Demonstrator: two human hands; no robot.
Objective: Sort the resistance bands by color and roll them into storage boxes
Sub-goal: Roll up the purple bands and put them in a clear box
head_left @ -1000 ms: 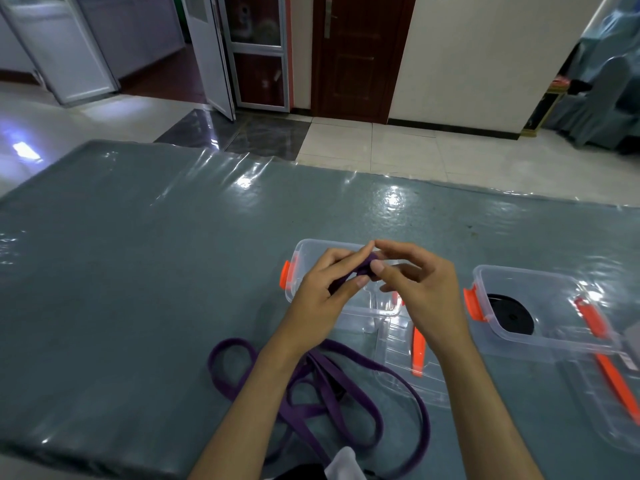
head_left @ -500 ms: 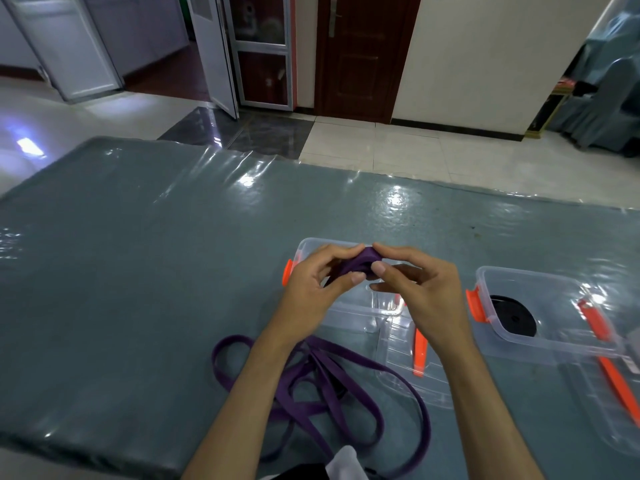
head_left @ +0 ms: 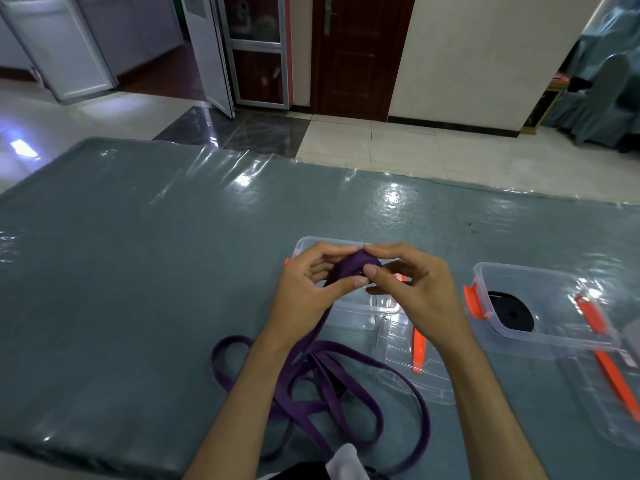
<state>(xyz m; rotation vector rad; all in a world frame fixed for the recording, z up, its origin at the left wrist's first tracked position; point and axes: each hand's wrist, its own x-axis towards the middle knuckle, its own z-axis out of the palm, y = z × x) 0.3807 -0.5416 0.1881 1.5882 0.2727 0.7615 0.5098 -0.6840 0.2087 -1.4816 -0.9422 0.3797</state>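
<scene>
Both your hands are up over the table [head_left: 121, 271], working the purple resistance band [head_left: 349, 270]. Your left hand [head_left: 308, 289] has fingers and thumb curled around the small rolled part of the band; your right hand [head_left: 412, 289] pinches the same roll from the other side, thumb on its near face. The roll sits just above the near clear storage box [head_left: 304, 244], open, orange latch on its left side. The rest of the band trails down from the roll and lies in loose loops on the table between your forearms, reaching the near edge. A clear lid [head_left: 412, 375] with an orange clip lies just in front of that box. To the right, a second clear box [head_left: 540, 306] holds a rolled black band [head_left: 512, 311]; its lid [head_left: 609, 393] lies beside it with a long orange clip.
</scene>
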